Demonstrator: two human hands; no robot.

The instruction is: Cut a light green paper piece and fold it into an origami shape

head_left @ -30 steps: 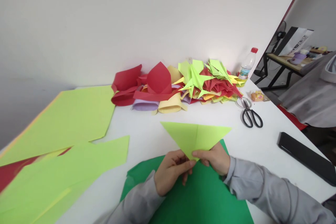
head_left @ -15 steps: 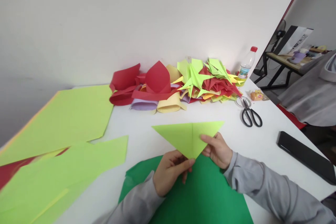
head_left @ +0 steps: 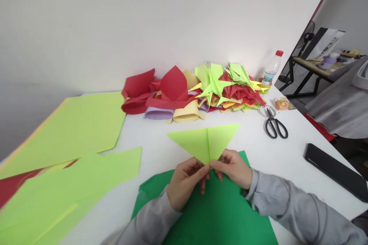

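A light green sheet of paper folded into a triangle (head_left: 198, 139) is held up above the table, its long edge away from me and a crease down its middle. My left hand (head_left: 186, 182) pinches it near the lower point, thumb on top. My right hand (head_left: 234, 168) pinches the same point from the right, so the two thumbs nearly meet. The fingers beneath the paper are partly hidden. Under both hands lies a dark green sheet (head_left: 224, 214) on the white table.
Light green sheets (head_left: 71, 126) lie at the left. Folded red hat-like shapes (head_left: 172, 84) and spiky paper pieces (head_left: 212, 82) are piled along the wall. Scissors (head_left: 274, 124), a bottle (head_left: 270, 71), a snack packet (head_left: 281, 103) and a long black case (head_left: 335, 170) are at the right.
My right hand has slid from the triangle's right side down to its lower point, beside my left thumb. The triangle's long edge has risen slightly. My left hand stays at the point.
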